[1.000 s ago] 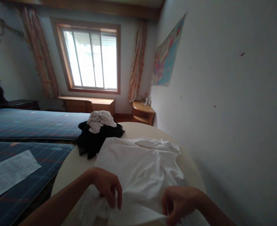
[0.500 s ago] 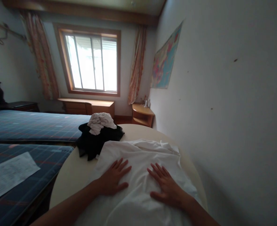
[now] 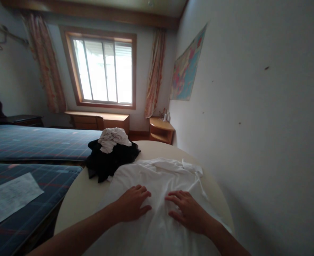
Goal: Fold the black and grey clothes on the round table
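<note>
A thin white garment [image 3: 159, 177] lies spread over the round cream table [image 3: 74, 202], with soft creases down its middle and a bunched far edge. Its exact kind I cannot make out. My left hand [image 3: 135, 204] rests on the left half of it, fingers slightly bent and thumb apart. Opposite it, my right hand [image 3: 186, 209] lies on the right half, fingers also bent and pointing inward. Both hands are open, with a narrow strip of cloth between them.
On the table's far left sits a black cloth pile [image 3: 106, 161] with a crumpled pale cloth [image 3: 114, 138] on top. Plaid mattresses [image 3: 53, 142] stand to the left, one bearing a printed sheet [image 3: 13, 195]. A white wall [image 3: 266, 160] runs close along the right.
My hands have drawn slightly closer together, and their fingers have gone from spread flat to bent. Folds in the white garment have shifted, its far left corner slumping inward.
</note>
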Demonstrator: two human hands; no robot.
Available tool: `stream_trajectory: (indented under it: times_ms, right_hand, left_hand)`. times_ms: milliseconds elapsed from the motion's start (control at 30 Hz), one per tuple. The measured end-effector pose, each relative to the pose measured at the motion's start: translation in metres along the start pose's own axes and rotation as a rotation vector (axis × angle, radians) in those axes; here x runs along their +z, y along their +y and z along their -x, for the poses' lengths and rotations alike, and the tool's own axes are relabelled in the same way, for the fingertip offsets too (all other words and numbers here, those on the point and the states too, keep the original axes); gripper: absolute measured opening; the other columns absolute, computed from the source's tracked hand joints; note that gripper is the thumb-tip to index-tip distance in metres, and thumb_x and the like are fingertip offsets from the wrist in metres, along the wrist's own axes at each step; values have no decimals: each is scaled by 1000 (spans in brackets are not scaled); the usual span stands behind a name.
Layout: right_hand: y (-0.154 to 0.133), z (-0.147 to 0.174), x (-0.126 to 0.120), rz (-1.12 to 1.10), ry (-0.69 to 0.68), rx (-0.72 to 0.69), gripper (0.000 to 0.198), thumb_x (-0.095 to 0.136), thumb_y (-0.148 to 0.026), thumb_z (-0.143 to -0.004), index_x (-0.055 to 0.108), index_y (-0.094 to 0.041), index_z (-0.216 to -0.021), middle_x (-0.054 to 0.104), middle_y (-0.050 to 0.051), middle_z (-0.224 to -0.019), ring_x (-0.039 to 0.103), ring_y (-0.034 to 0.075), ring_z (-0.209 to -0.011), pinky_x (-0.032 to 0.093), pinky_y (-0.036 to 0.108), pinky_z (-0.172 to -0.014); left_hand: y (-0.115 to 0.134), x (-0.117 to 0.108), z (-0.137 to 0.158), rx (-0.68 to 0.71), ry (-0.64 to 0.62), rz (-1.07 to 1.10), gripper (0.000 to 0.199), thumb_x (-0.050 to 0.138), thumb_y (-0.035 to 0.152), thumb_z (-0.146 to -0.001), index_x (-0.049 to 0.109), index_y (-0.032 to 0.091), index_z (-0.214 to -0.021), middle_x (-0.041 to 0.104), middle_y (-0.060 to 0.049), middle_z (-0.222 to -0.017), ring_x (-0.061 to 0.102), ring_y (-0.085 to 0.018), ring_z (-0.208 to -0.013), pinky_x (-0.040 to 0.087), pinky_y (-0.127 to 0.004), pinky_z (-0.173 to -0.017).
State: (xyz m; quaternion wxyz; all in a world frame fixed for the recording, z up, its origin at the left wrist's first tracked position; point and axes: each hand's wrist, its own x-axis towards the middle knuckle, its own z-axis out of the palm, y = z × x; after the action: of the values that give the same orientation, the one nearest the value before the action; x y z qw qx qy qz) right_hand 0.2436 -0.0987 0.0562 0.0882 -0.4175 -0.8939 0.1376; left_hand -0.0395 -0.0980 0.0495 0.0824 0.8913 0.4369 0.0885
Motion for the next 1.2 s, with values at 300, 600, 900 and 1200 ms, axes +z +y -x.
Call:
stream_trajectory:
  times_ms: [300, 600, 900, 1200]
  right_hand:
    - [30, -8, 31, 53, -64, 160, 80, 42, -73, -87, 26, -34, -155, 16, 5, -164, 7, 31, -151, 3, 57, -119]
    - [-23, 19, 4, -44, -255, 196, 102, 77, -63, -62, 34, -36, -151, 28, 11, -160, 19, 40, -147, 17, 57, -118]
    - [5, -20, 7, 98, 28, 143, 63, 51, -56, -90, 47, -27, -145, 44, 11, -151, 36, 32, -140, 25, 50, -117]
    - [33, -17, 26, 128, -49, 487, 88, 35, -82, -83, 22, -34, -156, 9, 3, -165, -3, 42, -149, 6, 66, -115]
  left_hand:
    - [-19, 34, -5, -76, -77, -14, 67, 40, 57, -95, 21, 34, -155, 10, -8, -165, 3, -38, -150, 10, -65, -116]
    - [20, 12, 29, -88, -223, 35, 76, 55, 60, -86, 32, 32, -152, 24, -12, -162, 19, -44, -146, 25, -67, -112]
    - [-20, 25, -28, -170, 189, -77, 61, 55, 40, -89, 42, 22, -145, 34, -13, -157, 25, -35, -146, 29, -53, -116]
    - [-35, 47, -4, -151, 41, -56, 66, 44, 53, -95, 26, 31, -154, 12, -9, -165, 3, -37, -150, 10, -64, -117]
